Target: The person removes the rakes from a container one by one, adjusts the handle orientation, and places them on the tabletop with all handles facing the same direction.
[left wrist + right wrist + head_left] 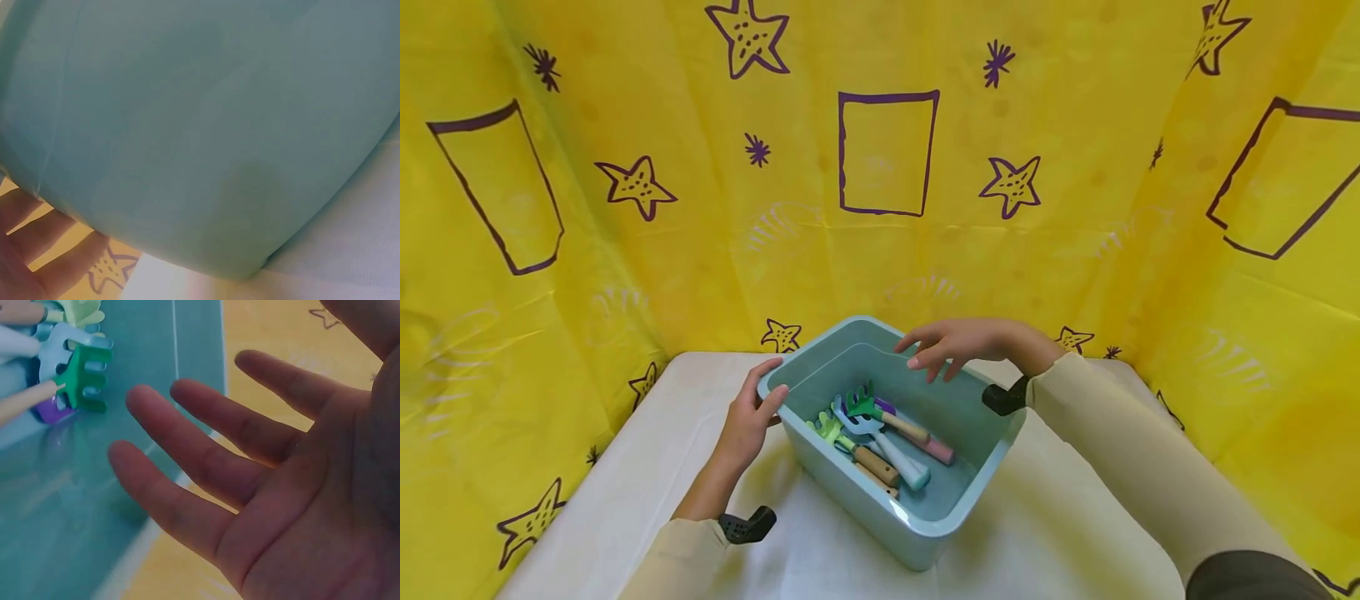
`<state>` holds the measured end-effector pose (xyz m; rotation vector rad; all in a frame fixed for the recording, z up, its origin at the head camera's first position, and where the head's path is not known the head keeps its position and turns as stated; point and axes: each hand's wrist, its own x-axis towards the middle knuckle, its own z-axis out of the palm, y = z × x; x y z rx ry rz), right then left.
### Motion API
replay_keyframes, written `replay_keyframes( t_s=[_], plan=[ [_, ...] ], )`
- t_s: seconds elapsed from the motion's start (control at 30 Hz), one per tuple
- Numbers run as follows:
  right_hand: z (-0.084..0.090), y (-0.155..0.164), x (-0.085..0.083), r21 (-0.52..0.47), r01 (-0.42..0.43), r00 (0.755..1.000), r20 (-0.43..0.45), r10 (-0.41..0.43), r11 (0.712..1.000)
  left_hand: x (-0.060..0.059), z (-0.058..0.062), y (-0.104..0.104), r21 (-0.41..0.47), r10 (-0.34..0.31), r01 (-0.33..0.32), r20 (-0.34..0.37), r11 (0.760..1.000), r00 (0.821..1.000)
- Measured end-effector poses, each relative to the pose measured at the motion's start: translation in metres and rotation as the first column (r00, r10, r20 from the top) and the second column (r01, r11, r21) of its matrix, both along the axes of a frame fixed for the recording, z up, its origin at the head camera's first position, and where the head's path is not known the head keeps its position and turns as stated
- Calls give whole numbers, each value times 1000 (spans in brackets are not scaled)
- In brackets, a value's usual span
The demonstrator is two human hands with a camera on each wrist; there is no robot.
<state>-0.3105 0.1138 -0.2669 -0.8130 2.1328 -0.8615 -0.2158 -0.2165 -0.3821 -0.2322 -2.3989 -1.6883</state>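
Note:
A teal plastic bin (pixel 917 527) sits at an angle on the white surface. My left hand (pixel 751 421) grips its left corner, thumb over the rim and fingers along the outside. Over the far right rim hovers my right hand (pixel 962 343), its fingers spread and slightly bent, holding nothing. Small garden tools lie heaped inside: a green hand rake (pixel 862 403) with a wooden handle, a light blue hand fork (pixel 891 450), and a lime green rake (pixel 829 427) with a brown handle. Partly hidden beneath them is a purple tool (pixel 884 406) near a pink handle (pixel 938 451).
A white cloth-covered table (pixel 700 400) spreads around the bin. Yellow curtains (pixel 880 267) printed with purple stars and outlines enclose the back and both sides. Black straps with small devices (pixel 748 525) sit on both wrists.

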Motion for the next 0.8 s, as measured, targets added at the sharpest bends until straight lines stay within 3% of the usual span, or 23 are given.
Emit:
replay_keyframes(
  t_s=[0.13, 0.3, 0.4, 0.63, 0.8],
  plan=[
    [-8, -12, -10, 10, 38, 992, 123, -39, 999, 1, 2, 0, 0, 0, 0, 10, 1000, 1000],
    [-25, -26, -21, 19, 91, 975, 202, -93, 996, 2, 2, 0, 14, -5, 5, 29, 1000, 1000],
    [-34, -35, -25, 32, 105, 970, 219, -109, 994, -2, -2, -2, 24, -9, 8, 38, 1000, 999],
    [-52, -53, -29, 81, 149, 960, 227, -163, 986, -18, -26, -10, 47, -1, -1, 39, 999, 999],
    [-66, -60, -32, 110, 168, 955, 226, -190, 980, -21, -32, -11, 44, 11, -12, 19, 999, 1000]
  ],
)
